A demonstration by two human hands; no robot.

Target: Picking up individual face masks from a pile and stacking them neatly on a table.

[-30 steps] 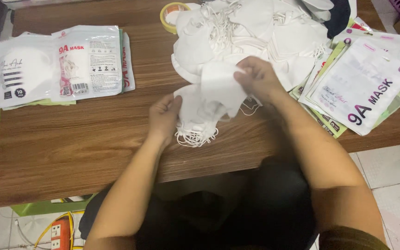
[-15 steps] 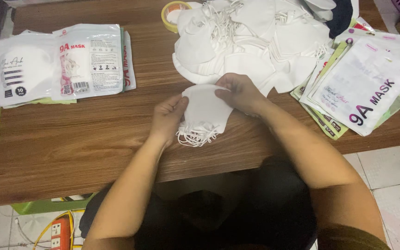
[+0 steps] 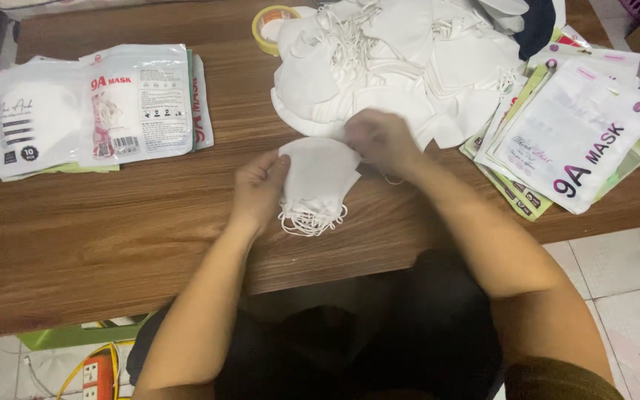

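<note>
Hands point(image 3: 261, 185) point(image 3: 379, 141) pinch stacked masks point(image 3: 316, 181) near table edge point(image 3: 187, 296), bare wood leftward.

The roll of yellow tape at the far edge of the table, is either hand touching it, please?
No, the roll of yellow tape lies apart beside the pile of loose masks, while the left hand and right hand hold a small stack of white masks.

head cam | looks steeply down at wooden table point(image 3: 150, 244) | close, arm's reach | edges perhaps cropped
</note>
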